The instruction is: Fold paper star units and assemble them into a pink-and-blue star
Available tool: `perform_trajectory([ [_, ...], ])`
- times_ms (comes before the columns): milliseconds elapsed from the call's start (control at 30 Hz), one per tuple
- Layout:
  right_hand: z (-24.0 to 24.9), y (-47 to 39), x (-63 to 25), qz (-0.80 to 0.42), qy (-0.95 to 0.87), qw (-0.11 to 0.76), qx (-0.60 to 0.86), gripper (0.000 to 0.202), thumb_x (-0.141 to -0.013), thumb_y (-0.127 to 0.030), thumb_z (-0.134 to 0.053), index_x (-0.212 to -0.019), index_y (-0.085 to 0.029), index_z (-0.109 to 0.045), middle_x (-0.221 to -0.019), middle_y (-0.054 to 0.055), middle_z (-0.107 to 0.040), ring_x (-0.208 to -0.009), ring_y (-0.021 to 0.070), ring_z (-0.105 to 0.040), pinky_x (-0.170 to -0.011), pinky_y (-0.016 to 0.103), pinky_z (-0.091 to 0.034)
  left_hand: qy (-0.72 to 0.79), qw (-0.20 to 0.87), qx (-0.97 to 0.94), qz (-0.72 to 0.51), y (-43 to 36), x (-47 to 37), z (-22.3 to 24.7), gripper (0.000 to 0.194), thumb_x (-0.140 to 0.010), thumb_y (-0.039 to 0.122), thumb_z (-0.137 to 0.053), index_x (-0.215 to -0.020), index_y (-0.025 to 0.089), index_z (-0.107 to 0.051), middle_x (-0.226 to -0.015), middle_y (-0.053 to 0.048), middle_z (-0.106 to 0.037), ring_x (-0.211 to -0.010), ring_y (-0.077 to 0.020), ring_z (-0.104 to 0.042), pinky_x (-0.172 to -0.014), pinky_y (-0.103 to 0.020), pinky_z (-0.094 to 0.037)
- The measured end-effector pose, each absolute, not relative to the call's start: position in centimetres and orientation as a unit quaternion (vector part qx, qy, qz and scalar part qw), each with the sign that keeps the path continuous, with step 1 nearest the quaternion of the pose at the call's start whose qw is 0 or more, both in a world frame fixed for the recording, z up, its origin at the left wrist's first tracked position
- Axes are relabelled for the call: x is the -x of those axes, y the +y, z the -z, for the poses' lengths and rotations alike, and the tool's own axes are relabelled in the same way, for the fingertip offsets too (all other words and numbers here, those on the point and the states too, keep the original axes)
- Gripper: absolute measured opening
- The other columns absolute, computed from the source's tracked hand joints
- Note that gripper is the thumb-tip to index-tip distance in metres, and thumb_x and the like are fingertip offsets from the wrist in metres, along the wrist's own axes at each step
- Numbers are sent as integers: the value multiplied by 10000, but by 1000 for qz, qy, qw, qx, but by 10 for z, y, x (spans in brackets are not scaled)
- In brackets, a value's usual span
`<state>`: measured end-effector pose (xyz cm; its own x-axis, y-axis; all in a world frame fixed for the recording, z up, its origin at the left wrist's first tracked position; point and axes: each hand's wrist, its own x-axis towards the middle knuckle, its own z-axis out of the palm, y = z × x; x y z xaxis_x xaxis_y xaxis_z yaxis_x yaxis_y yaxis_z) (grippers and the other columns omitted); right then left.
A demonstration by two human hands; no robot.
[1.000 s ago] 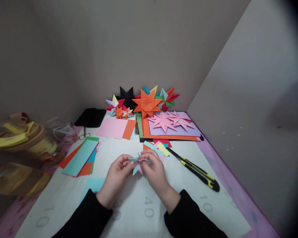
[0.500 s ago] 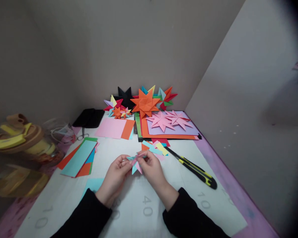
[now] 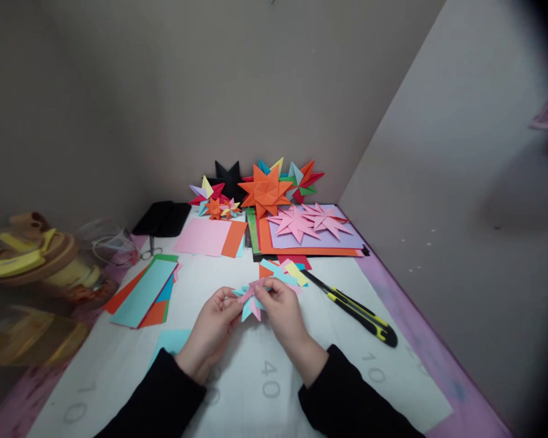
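Head view: both hands, left (image 3: 212, 325) and right (image 3: 281, 313), pinch a small pink-and-light-blue folded paper star (image 3: 251, 299) between fingertips, just above the white desk (image 3: 256, 389). At two o'clock lies a black-and-yellow utility knife (image 3: 356, 310).

Mat (image 3: 265, 371) bare near; cutter (image 3: 354, 308) right, paper stack (image 3: 146, 292) left.

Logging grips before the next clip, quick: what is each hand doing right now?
Left hand: closed, pinching the small pink and blue paper star.
Right hand: closed, pinching the same star from the other side.
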<state>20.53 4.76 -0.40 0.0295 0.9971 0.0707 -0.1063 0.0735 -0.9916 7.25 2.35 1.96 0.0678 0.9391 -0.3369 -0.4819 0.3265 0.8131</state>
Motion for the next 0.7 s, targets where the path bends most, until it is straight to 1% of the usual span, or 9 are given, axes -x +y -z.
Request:
perform_trajectory([
  [133,9,47,-202,-504,-450,553,487,202,-778,-360,-614,-739,-162,-597,-715,12,-607,-657,142,-539,-619,246,-426,454,670,-265,-524,21,-75,-19,311,-671,246,-764,-694,168,-464,-499,94,-474,-477,-33,-406,-488,-130,-334],
  [200,9,46,-200,-502,-441,551,500,207,-783,-363,-605,-725,-166,-581,-683,-5,-584,-609,125,-505,-588,235,-403,459,659,-273,-529,20,-77,-19,323,-671,258,-761,-684,172,-451,-490,94,-473,-476,-37,-406,-479,-134,-322],
  [333,9,45,-198,-483,-435,560,514,204,-787,-351,-594,-695,-175,-548,-655,-30,-534,-586,110,-457,-572,225,-374,461,638,-292,-543,20,-82,-17,313,-688,272,-743,-696,179,-444,-496,94,-488,-478,-43,-410,-479,-142,-315],
  [500,9,45,-196,-489,-416,574,508,209,-788,-346,-587,-682,-175,-532,-674,-21,-559,-604,115,-470,-579,228,-369,469,612,-321,-550,20,-85,-13,298,-696,256,-730,-684,178,-443,-502,95,-492,-470,-41,-394,-473,-149,-299],
  [567,8,45,-196,-491,-411,574,510,206,-787,-337,-586,-676,-175,-526,-674,-16,-568,-609,119,-480,-582,231,-372,473,603,-324,-554,21,-86,-13,303,-688,253,-736,-682,175,-443,-559,79,-539,-484,-43,-405,-480,-156,-309],
  [633,6,45,-196,-491,-407,575,513,201,-785,-328,-586,-672,-174,-524,-673,-11,-573,-613,123,-489,-585,234,-376,476,600,-328,-554,21,-85,-12,296,-691,249,-733,-689,171,-448,-680,45,-608,-520,-47,-436,-501,-165,-331],
  [700,5,45,-196,-493,-403,576,513,194,-782,-322,-584,-673,-173,-526,-669,-9,-573,-614,126,-492,-586,237,-378,480,595,-337,-550,21,-84,-10,270,-703,245,-723,-701,167,-464,-814,7,-643,-589,-60,-487,-542,-178,-364],
])
